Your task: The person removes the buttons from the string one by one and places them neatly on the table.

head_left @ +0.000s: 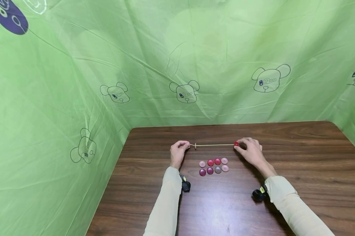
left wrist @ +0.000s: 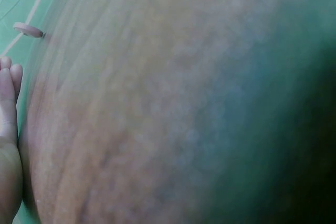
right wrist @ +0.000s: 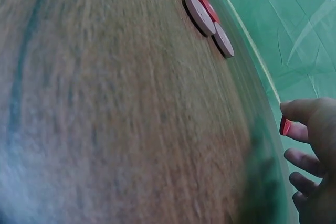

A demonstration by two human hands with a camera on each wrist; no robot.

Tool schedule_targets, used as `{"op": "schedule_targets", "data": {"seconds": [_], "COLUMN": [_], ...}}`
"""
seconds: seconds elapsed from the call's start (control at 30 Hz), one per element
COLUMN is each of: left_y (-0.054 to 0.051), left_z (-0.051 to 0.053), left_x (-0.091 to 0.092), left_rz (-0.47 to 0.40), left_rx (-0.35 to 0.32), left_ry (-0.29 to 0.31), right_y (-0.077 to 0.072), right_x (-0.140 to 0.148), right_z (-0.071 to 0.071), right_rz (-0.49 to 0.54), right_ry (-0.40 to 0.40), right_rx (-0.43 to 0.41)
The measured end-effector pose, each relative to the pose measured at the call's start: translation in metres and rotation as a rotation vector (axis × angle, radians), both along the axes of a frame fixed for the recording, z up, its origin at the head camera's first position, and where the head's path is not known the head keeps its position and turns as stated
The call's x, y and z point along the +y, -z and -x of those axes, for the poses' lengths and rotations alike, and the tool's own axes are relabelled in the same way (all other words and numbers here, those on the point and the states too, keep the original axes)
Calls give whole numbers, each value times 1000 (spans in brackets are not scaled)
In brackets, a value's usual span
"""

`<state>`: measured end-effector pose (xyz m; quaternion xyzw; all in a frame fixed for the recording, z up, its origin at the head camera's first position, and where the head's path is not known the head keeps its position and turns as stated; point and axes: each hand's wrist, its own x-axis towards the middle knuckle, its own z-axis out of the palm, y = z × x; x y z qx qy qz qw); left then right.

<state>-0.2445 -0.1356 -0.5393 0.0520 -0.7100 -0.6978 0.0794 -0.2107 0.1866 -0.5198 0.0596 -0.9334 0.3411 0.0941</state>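
Observation:
A thin pale cord (head_left: 214, 145) is stretched straight between the two hands, above the table. At its left end, my left hand (head_left: 178, 152) pinches it between thumb and fingers. My right hand (head_left: 250, 151) pinches a red button (head_left: 236, 143) at the other end; in the right wrist view the cord reaches the fingertips right beside this button (right wrist: 285, 126). Close to the left hand, a pale pink button (head_left: 195, 146) hangs threaded on the cord. In the left wrist view only part of the left hand (left wrist: 8, 124) shows, and its grip is not visible there.
Several loose buttons lie in two rows on the brown wooden table (head_left: 142, 183), including a grey button (head_left: 217, 170), a purple button (head_left: 202, 172) and a light pink button (head_left: 225, 168). Green printed sheeting (head_left: 154, 111) stands behind the table and along its left side.

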Motion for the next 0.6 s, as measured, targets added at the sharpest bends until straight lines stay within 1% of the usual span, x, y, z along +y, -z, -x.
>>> {"op": "schedule_targets", "data": {"seconds": [0.17,0.4,0.6], "left_y": [-1,-1,0], "left_z": [0,-2,-1], "left_x": [0,1,0], "left_rz": [6,4,-6], "left_rx": [4,9,1], "left_ry": [-3,4,-8], "right_y": [0,-2,-3], "right_x": [1,6,9], "right_z": [-1,-2,-7], "right_rz": [-3,-1,-32], "right_ry": [-1,19,-10], "right_rx": [3,32,5]}}
